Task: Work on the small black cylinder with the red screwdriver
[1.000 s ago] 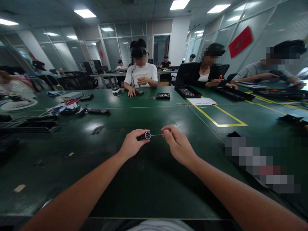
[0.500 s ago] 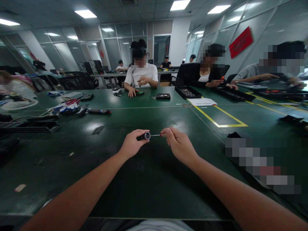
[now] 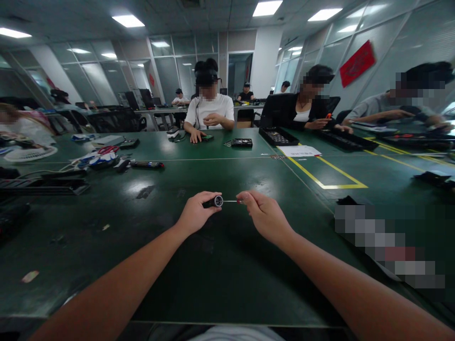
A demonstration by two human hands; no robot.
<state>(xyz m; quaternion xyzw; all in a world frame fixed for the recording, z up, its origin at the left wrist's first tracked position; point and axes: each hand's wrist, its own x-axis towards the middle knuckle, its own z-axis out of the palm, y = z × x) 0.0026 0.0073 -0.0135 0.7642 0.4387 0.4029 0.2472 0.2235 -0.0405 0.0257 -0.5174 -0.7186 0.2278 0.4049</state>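
Both hands unmoved; cylinder [image 3: 213,202] within left grip [image 3: 196,214]; right grip [image 3: 261,215] beside

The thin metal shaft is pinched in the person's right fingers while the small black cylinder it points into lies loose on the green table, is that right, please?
Not quite: the head view shows the small black cylinder held in the left hand above the green table, not loose. The right fingers do pinch the thin metal shaft.
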